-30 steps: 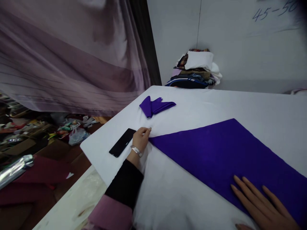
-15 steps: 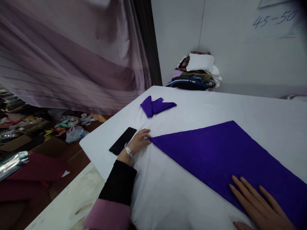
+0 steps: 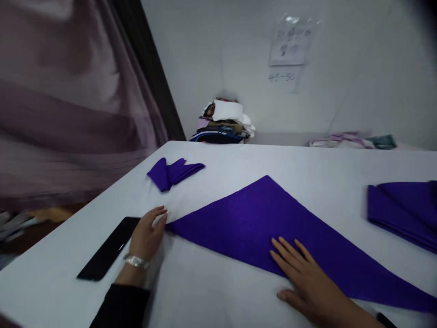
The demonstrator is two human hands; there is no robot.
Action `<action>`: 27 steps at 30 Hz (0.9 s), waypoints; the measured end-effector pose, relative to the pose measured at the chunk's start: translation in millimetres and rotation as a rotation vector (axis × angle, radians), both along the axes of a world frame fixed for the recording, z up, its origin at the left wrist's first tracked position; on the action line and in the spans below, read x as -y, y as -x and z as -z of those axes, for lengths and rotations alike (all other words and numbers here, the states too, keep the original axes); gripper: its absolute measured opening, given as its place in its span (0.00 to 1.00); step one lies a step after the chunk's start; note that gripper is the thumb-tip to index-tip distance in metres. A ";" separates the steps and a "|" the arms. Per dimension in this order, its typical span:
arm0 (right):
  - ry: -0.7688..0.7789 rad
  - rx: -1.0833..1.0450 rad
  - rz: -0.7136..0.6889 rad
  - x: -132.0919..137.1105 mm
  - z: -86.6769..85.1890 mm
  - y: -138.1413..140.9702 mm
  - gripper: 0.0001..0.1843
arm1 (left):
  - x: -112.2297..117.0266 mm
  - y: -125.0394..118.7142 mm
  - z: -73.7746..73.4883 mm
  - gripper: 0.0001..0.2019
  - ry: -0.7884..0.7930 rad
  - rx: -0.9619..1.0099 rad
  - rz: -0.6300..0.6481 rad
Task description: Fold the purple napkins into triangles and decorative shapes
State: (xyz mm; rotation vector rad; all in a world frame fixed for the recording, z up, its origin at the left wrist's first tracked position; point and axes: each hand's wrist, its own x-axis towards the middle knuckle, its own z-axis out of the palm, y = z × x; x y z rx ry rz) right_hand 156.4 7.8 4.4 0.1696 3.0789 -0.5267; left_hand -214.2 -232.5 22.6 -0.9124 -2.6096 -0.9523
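Note:
A purple cloth [image 3: 239,218], folded to a long triangle, lies flat on the white-covered table [image 3: 211,287]. Beside its pointed left corner is my left hand [image 3: 147,234], thumb and fingers loosely curved and apart, the thumb close to the tip; whether it touches the fabric is hard to see. Fingers spread flat, my right hand [image 3: 303,278] rests on the lower middle edge of the cloth, its thumb on the white cover. The cloth's right end tapers toward the frame's right side.
A black phone [image 3: 107,250] lies left of my left hand. Behind it sits a small folded purple cloth [image 3: 167,173]; another folded purple stack [image 3: 403,212] is at right. Piled clothes [image 3: 223,120] stand by the wall, and a mauve curtain [image 3: 61,114] hangs at left.
My view has swung right, bringing the folded purple stack into sight. My right hand still lies flat on the cloth; my left hand stays at the left corner, its fingers slightly more apart.

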 end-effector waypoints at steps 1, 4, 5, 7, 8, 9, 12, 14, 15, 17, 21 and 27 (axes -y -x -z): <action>0.034 0.015 0.006 1.1 -5.3 1.4 0.35 | -12.5 -14.4 -1.5 0.16 0.006 -0.058 0.068; 0.109 0.035 0.024 3.3 -16.3 4.5 0.35 | -49.7 -67.4 0.2 0.21 0.178 -0.112 0.423; 0.121 0.039 0.029 3.7 -18.2 5.3 0.36 | -59.7 -83.7 2.8 0.24 0.272 -0.117 0.529; 0.135 0.042 0.035 4.0 -20.3 6.4 0.37 | -73.4 -107.1 9.4 0.29 0.419 -0.125 0.667; 0.139 0.041 0.035 3.9 -21.0 6.6 0.37 | -77.3 -113.7 12.5 0.30 0.470 -0.131 0.701; 0.144 0.038 0.033 3.7 -21.6 6.7 0.38 | -79.6 -117.2 15.0 0.30 0.508 -0.139 0.714; 0.160 0.023 0.026 3.3 -24.1 6.3 0.40 | -81.2 -116.7 17.2 0.30 0.589 -0.155 0.688; 0.171 0.009 0.025 3.6 -25.9 6.4 0.40 | -81.6 -114.6 14.9 0.30 0.623 -0.165 0.667; 0.175 0.001 0.025 4.0 -26.7 6.5 0.40 | -82.1 -114.3 13.4 0.30 0.635 -0.170 0.664; 0.180 -0.016 0.031 4.7 -27.8 5.7 0.40 | -83.2 -114.7 11.2 0.30 0.649 -0.180 0.667; 0.148 -0.037 0.080 0.2 -27.7 -12.0 0.40 | -85.3 -114.0 12.4 0.29 0.641 -0.205 0.659; 0.041 -0.006 0.347 -26.4 -21.3 -107.7 0.40 | -89.4 -105.3 21.0 0.31 0.690 -0.250 0.650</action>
